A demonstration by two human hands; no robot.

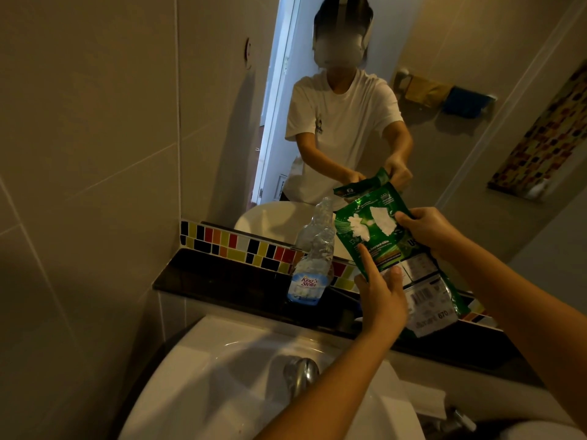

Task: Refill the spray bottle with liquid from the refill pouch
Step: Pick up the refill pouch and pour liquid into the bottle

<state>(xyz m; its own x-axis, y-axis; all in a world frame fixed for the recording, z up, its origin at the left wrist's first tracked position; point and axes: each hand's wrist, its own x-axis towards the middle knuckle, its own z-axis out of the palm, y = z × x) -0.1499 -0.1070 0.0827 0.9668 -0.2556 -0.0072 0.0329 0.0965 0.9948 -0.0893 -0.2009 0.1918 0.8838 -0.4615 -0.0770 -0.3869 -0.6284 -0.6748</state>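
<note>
A clear plastic spray bottle (pixel 313 268) with a blue-and-white label stands upright on the dark ledge (pixel 222 281) behind the basin, with no spray head on its neck. Just to its right I hold a green refill pouch (pixel 386 246) in the air, tilted, its upper left corner close to the bottle's shoulder. My left hand (pixel 379 293) grips the pouch's lower left edge. My right hand (pixel 425 228) pinches its upper right edge. No liquid is seen flowing.
A white basin (pixel 241 369) with a chrome tap (pixel 301 373) lies below my arms. A mirror (pixel 444 90) above the ledge reflects a person, the bottle and the pouch. A strip of coloured tiles (pixel 241 246) runs along the ledge's back. Beige tiled wall on the left.
</note>
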